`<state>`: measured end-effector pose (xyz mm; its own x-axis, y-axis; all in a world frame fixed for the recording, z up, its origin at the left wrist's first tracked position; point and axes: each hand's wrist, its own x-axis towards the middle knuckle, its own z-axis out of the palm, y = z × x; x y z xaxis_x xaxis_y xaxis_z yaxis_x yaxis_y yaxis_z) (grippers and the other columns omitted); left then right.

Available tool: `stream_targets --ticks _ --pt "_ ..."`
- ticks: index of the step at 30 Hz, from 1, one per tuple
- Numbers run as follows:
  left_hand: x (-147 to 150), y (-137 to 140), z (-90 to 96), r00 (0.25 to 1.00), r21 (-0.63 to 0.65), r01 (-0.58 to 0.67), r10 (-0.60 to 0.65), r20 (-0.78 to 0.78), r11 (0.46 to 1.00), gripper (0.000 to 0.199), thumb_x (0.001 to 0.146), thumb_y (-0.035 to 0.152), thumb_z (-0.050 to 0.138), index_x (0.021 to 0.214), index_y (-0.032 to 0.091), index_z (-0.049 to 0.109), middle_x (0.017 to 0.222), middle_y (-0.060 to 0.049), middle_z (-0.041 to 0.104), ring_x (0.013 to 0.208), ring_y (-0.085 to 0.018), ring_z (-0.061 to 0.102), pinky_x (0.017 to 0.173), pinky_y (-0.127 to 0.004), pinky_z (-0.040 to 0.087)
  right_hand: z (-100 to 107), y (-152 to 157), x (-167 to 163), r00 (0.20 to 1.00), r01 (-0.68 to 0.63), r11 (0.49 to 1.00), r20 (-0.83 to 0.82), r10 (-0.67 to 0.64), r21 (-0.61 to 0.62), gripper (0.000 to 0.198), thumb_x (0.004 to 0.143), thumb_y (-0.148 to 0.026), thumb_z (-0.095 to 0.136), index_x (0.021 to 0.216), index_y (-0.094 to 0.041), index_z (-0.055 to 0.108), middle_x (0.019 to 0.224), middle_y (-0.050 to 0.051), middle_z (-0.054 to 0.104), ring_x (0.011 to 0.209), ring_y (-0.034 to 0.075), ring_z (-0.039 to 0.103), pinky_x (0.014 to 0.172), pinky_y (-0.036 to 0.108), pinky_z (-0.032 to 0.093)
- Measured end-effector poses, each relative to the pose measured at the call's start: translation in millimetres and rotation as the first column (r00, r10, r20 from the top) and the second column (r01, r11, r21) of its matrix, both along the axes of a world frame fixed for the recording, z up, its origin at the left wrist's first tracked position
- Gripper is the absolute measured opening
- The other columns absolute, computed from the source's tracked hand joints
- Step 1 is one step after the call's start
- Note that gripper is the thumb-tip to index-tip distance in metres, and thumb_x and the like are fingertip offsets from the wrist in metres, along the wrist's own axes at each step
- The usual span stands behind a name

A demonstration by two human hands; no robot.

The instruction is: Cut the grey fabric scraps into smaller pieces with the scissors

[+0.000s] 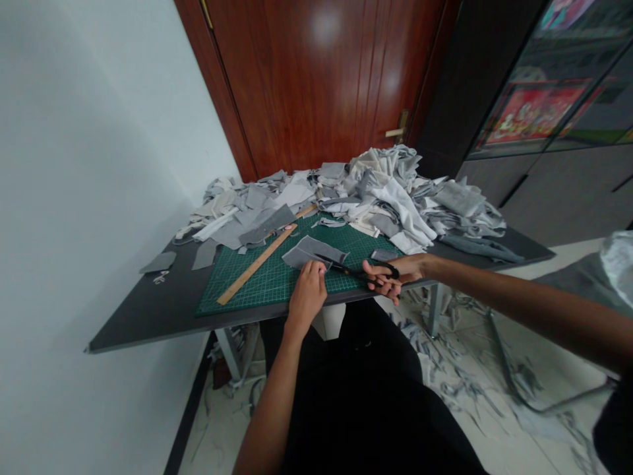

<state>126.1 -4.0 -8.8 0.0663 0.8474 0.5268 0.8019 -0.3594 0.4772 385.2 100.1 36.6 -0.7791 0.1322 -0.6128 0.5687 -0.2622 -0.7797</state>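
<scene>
A grey piece of fabric (313,251) lies on the green cutting mat (267,277). My left hand (307,293) presses down on its near edge, fingers together. My right hand (395,272) grips black scissors (353,269) by the handles, and the blades point left into the fabric's right side. A long wooden ruler (257,264) lies diagonally on the mat, left of the fabric.
A big heap of grey and white fabric scraps (376,198) covers the back of the dark table (148,316). A few loose scraps (159,262) lie at the table's left. Cut strips litter the floor (469,376) on the right. A wooden door (316,79) stands behind.
</scene>
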Motion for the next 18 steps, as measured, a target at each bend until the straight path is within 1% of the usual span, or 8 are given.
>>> stream_targets --ticks 3,6,12,18 --pt "0 -3 1.1 0.999 -0.018 0.042 -0.042 -0.006 0.999 0.019 0.105 0.013 0.036 0.097 0.023 0.051 0.105 -0.008 0.061 0.105 -0.024 0.059 0.097 -0.040 0.050 1 0 5 1.000 -0.017 1.000 -0.005 0.017 -0.004 0.086 0.069 -0.100 0.059 0.095 -0.017 0.054 0.062 -0.010 0.045 0.047 0.007 0.042 0.055 0.029 0.054" --pt "1 -6 2.4 0.998 -0.030 0.064 -0.064 -0.019 0.998 0.020 0.105 0.014 0.036 0.096 0.023 0.051 0.105 -0.008 0.060 0.105 -0.024 0.059 0.097 -0.041 0.050 3 0 2 1.000 -0.025 1.000 -0.001 0.025 -0.001 0.087 0.068 -0.100 0.060 0.095 -0.017 0.054 0.062 -0.010 0.045 0.047 0.007 0.042 0.055 0.030 0.054" --pt "0 -7 3.7 0.996 -0.035 0.075 -0.077 -0.044 0.997 0.021 0.105 0.014 0.035 0.096 0.023 0.051 0.104 -0.008 0.060 0.105 -0.025 0.059 0.098 -0.041 0.050 7 -3 -17 0.999 0.031 0.999 0.017 -0.031 0.013 0.090 0.062 -0.102 0.061 0.095 -0.019 0.052 0.059 -0.010 0.044 0.046 0.008 0.041 0.055 0.030 0.056" --pt "0 -7 3.5 0.996 -0.030 0.071 -0.073 -0.042 0.997 0.020 0.105 0.014 0.035 0.097 0.023 0.051 0.105 -0.007 0.060 0.104 -0.024 0.059 0.098 -0.040 0.050 11 -13 -26 0.998 0.060 0.998 -0.013 -0.060 0.031 0.089 0.062 -0.102 0.062 0.091 -0.018 0.051 0.059 -0.011 0.043 0.046 0.007 0.039 0.056 0.032 0.056"
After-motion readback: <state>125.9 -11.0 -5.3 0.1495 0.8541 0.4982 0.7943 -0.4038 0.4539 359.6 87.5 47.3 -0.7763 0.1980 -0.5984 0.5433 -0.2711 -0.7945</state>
